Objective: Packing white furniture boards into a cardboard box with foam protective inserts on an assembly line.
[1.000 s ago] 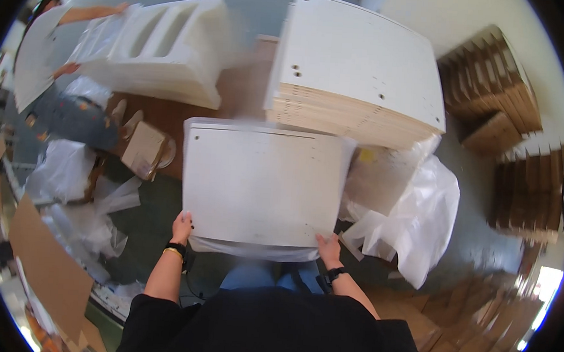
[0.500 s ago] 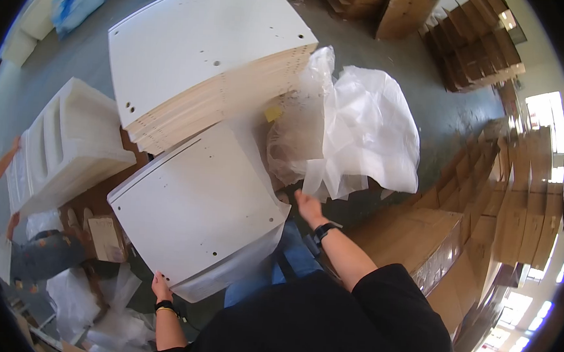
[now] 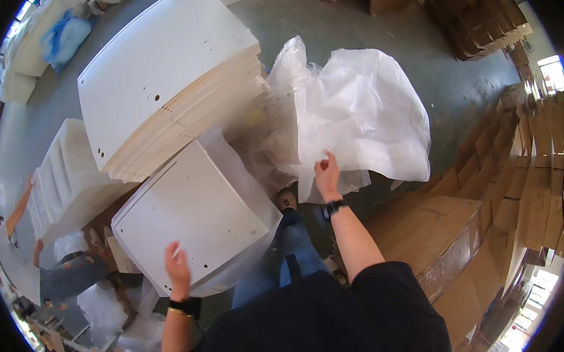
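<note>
White panel (image 3: pixel 195 222) under left grip (image 3: pixel 177 273) — right grip (image 3: pixel 326 174) pinching plastic sheet (image 3: pixel 363 110).

Your single head camera looks steeply down from above, close over the white panel (image 3: pixel 195 225) and plastic sheet (image 3: pixel 363 110), fisheye-bent toward the rim.
</note>
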Demonstrator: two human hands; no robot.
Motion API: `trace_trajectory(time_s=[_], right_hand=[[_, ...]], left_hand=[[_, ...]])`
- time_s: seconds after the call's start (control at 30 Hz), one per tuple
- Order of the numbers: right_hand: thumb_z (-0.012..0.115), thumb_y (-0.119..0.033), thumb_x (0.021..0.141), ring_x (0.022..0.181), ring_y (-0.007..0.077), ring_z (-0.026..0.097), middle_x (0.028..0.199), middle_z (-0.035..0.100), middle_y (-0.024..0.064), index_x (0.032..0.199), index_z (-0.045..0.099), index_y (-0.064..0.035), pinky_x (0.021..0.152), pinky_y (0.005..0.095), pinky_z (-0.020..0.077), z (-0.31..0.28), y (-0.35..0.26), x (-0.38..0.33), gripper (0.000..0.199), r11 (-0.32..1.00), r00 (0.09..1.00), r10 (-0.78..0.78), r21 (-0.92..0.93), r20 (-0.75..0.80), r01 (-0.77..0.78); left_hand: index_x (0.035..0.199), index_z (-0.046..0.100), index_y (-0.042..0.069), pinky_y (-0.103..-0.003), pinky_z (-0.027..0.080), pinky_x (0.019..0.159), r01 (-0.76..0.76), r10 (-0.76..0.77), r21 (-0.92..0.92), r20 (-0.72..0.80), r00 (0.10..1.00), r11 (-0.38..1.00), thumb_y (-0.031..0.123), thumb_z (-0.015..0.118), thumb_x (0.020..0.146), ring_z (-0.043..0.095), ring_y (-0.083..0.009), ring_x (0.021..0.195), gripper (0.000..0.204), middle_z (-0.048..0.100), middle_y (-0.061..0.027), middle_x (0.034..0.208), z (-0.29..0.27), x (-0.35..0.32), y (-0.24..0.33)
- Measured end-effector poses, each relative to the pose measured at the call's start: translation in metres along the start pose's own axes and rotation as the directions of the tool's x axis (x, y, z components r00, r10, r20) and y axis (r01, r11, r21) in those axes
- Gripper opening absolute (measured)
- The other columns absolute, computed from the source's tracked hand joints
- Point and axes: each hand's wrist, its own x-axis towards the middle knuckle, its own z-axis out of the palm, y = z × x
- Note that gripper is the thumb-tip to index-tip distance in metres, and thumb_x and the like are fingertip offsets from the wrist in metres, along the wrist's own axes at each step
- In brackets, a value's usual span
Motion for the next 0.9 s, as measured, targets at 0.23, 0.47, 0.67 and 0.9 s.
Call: trace_trajectory(time_s=[0.23,0.47,0.67,0.9], right_hand=[[0.056,0.004,0.068,0.069,0.0304,0.054,0.074,0.053,0.0124,0.107,0.054,-0.0046,0.063,0.0389,0.0443,-0.108,-0.054,-0.094,0.040,0.838,0.825,-0.475,-0.129,0.306,0.530],[0.060,0.003,0.068,0.075,0.0267,0.054,0.078,0.055,0.0089,0.103,0.057,-0.0067,0.071,0.0354,0.0444,-0.172,-0.086,-0.153,0.037,0.890,0.810,-0.399,-0.030,0.430,0.454],[0.066,-0.018,0.073,0.112,0.0308,0.047,0.118,0.051,0.0171,0.124,0.044,-0.0035,0.096,0.0341,0.0356,-0.174,-0.045,-0.111,0.057,0.976,0.922,-0.124,0.211,0.367,0.047],[0.067,-0.022,0.065,0.107,0.0339,0.051,0.107,0.057,0.0207,0.116,0.053,-0.0029,0.093,0.0394,0.0397,-0.076,0.077,-0.030,0.056,0.833,0.832,0.349,-0.550,0.431,-0.064]], left_hand=[[0.119,0.049,0.010,-0.042,0.031,0.101,-0.718,0.555,0.004,0.632,0.541,0.696,-0.002,0.054,0.068,0.035,-0.0330,0.122,0.052,0.038,-0.0129,0.133,0.154,0.053,0.210],[0.105,0.053,0.012,-0.046,0.029,0.101,-0.897,0.532,-0.160,0.842,0.094,0.412,0.004,0.060,0.068,0.038,-0.0280,0.121,0.039,0.044,-0.0087,0.126,0.252,0.055,0.200],[0.095,0.056,0.009,-0.047,0.033,0.095,-0.754,0.499,-0.261,0.861,0.100,0.602,0.001,0.055,0.071,0.054,-0.0266,0.098,0.025,0.059,-0.0068,0.097,0.247,0.037,0.166],[0.098,0.055,0.010,-0.047,0.029,0.101,-0.777,0.540,-0.292,0.839,0.071,0.557,0.001,0.054,0.069,0.052,-0.0248,0.106,0.031,0.058,-0.0100,0.107,0.182,0.014,0.184]])
